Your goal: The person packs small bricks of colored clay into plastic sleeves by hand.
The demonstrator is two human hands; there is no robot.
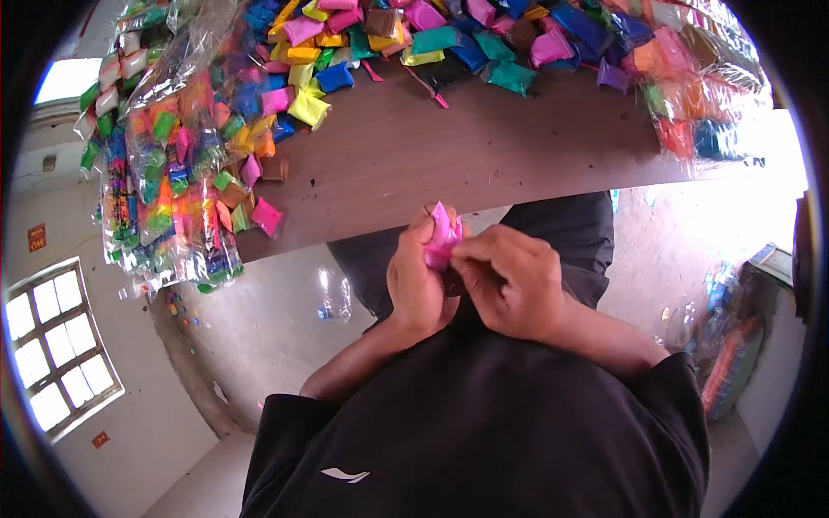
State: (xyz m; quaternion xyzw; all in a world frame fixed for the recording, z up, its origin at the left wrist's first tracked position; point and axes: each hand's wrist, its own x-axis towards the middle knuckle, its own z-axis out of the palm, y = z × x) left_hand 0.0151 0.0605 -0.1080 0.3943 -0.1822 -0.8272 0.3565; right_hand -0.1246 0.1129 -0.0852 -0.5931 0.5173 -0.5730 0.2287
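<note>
A small pink plastic-wrapped packet (443,235) is held upright just beyond the near edge of the table, above my lap. My left hand (416,281) wraps around its left side, thumb against the wrapper. From the right, the fingertips of my right hand (509,281) pinch the packet's right edge. What is inside the wrapper cannot be made out. On the table lie many similar packets, among them a yellow packet (308,110), a pink packet (268,217) and a teal packet (509,78).
The brown table (389,155) bears a heap of colourful packets along its far side. Clear bags full of packets (173,198) hang over its left end, and more bagged packets (695,95) lie at the right. A clear plastic bag (333,293) is on the floor.
</note>
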